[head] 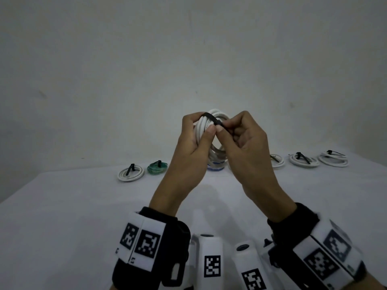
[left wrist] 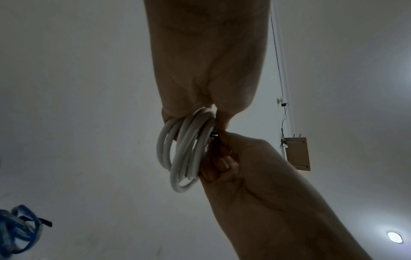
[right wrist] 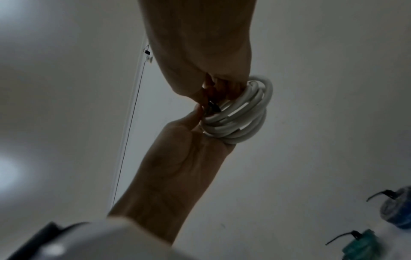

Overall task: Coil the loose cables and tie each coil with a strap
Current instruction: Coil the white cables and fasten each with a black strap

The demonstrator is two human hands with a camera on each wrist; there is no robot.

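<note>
I hold a coil of white cable (head: 204,127) upright in the air above the table. My left hand (head: 193,141) grips the coil, fingers curled round its loops and thumb pressed on the front. A black strap (head: 210,117) wraps over the top of the coil. My right hand (head: 236,135) pinches the strap's end between thumb and forefinger, right beside the left thumb. The left wrist view shows the white coil (left wrist: 184,151) hanging between both hands. In the right wrist view the strap's black head (right wrist: 213,106) shows against the coil (right wrist: 240,114).
Tied coils lie in a row along the far side of the white table (head: 62,216): a white one (head: 130,173), a green one (head: 157,168), a blue one (head: 215,165) behind my hands, and three white ones at right (head: 304,160). A wall stands behind.
</note>
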